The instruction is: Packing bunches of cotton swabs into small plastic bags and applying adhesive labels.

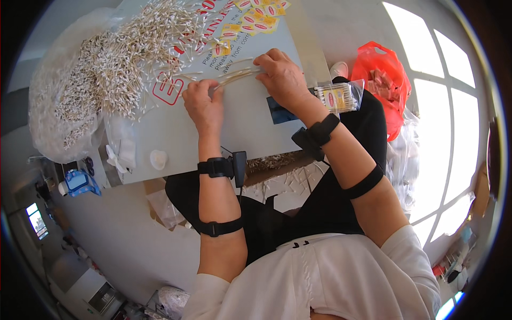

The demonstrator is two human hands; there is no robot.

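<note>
- Two hands at a board: the left hand (201,101) and the right hand (281,74) each pinch one end of a single thin bundle of cotton swabs (237,76), held level between them just above the board; fingers are closed on the bundle, and the number of swabs in it cannot be counted.
- Each forearm carries two black straps, one at the wrist and one near the elbow; the wrist straps bear small black boxes.
- One flat grey board (240,120) lies across the lap, smooth and rectangular, with red print partly covered by the hands.
- One loose heap of cotton swabs (133,53) sits on the board's far left: pale sticks with white tips, far too many to count, spilling onto a clear plastic sheet.
- Small yellow-and-red labels (250,21) lie at the far edge, several, cut off by the picture rim.
- One filled clear packet of swabs (338,97) rests just beside the right wrist.
- One red plastic bag (381,74) stands further right, crumpled, contents hard to make out.
- One small white round lid (158,159) lies near the board's near-left corner.
</note>
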